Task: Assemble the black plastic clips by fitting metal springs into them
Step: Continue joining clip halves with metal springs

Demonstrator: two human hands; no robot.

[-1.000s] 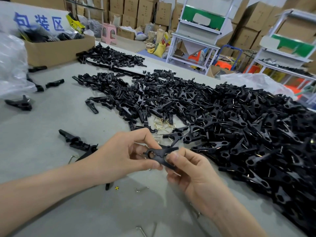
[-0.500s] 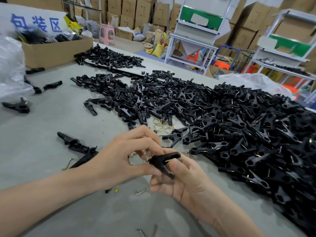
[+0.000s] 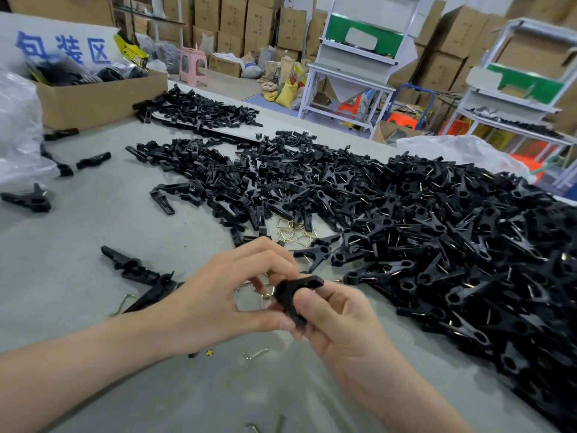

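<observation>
Left hand (image 3: 224, 295) and right hand (image 3: 337, 320) | fingers pinch one black clip (image 3: 295, 295) | above table (image 3: 78, 270) | clip heap (image 3: 437, 239) beside

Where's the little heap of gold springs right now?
Head view, centre: gold springs lie at the near edge of the clip pile, just beyond the left hand.

Open cardboard box (image 3: 93, 101) at the grey desk's (image 3: 93, 232) far left corner; pink stool (image 3: 193, 66) and stacked cartons (image 3: 234, 20) beyond.
</observation>
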